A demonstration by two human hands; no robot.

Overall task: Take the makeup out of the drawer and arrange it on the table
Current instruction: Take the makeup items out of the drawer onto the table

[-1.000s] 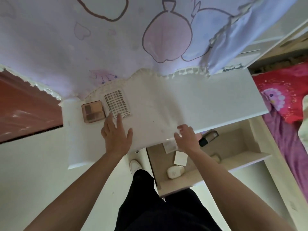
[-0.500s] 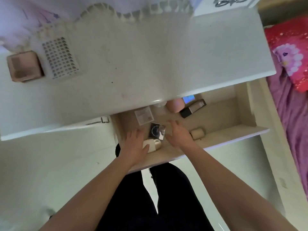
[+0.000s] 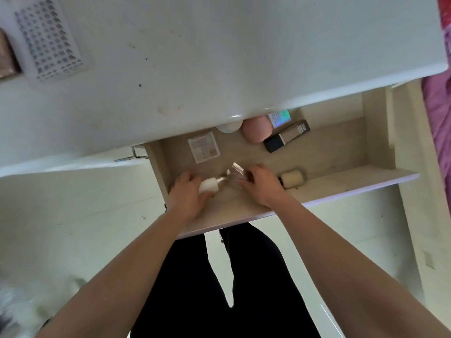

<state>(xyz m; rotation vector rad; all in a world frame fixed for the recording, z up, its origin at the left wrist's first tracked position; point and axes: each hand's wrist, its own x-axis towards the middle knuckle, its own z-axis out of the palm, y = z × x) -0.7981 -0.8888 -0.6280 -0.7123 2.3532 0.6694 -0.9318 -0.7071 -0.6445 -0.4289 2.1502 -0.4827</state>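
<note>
In the drawer [image 3: 341,152], the left hand [image 3: 188,195] curls round a small white bottle [image 3: 208,186]; the right hand [image 3: 261,186] pinches a shiny clear case [image 3: 234,172]. They nearly touch, so one might bump and drop.

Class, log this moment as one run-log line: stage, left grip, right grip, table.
stage: pickup in drawer | left grip: holds white bottle | right grip: holds clear case | table: sticker sheet

You're gripping a white oval case [image 3: 208,185] and a clear shiny packet [image 3: 234,173] inside the open drawer [image 3: 329,154], near its front.
</note>
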